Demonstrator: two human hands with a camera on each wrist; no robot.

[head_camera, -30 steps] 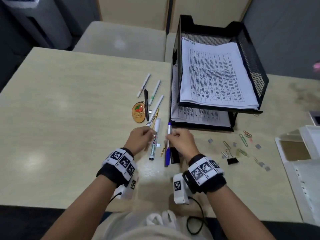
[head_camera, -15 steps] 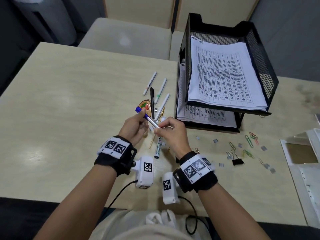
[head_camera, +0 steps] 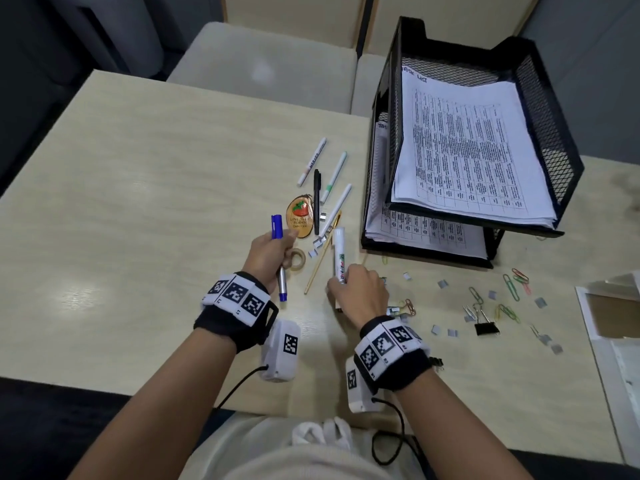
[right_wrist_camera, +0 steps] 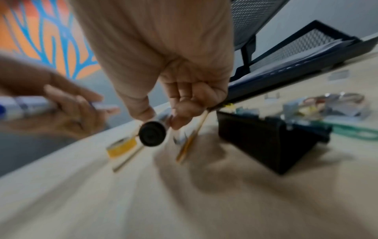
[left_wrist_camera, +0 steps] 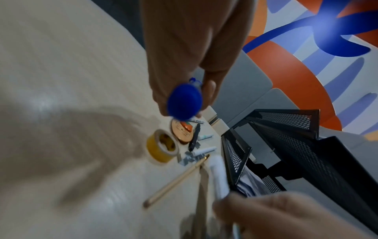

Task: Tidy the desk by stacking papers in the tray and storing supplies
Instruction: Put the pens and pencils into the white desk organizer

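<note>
Since a moment ago my two hands have come apart: the blue pen (head_camera: 277, 251) that both held has passed wholly to my left hand (head_camera: 268, 255), and my right hand (head_camera: 360, 293) has dropped to the white marker (head_camera: 339, 255).

The counter (head_camera: 138, 209) carries everything. At its far right stands the black mesh paper tray (head_camera: 540, 109), two tiers, with printed papers (head_camera: 464, 161) stacked in the upper tier and more sheets in the lower one.

My left grip is curled round the middle of the blue pen, which stands nearly upright above the counter, its blue cap poking out above my fist and its blue tail below, near the wrist. My right grip pinches the near end of the white marker between thumb and fingers; its far end points toward the tray. The right wrist view shows the marker's black end (right_wrist_camera: 152, 134) between my fingertips, though that picture is blurred.

Between my hands lies a thin wooden pencil (head_camera: 321, 256) and, just beside my left hand, a small roll of yellow tape (head_camera: 297, 259). Beyond these rest an oval strawberry tag (head_camera: 300, 218), a black pen (head_camera: 316, 199) and three white markers. To the right of my right hand, paper clips (head_camera: 510, 287), a black binder clip (head_camera: 486, 327) and loose staples are scattered near the tray's front.
</note>
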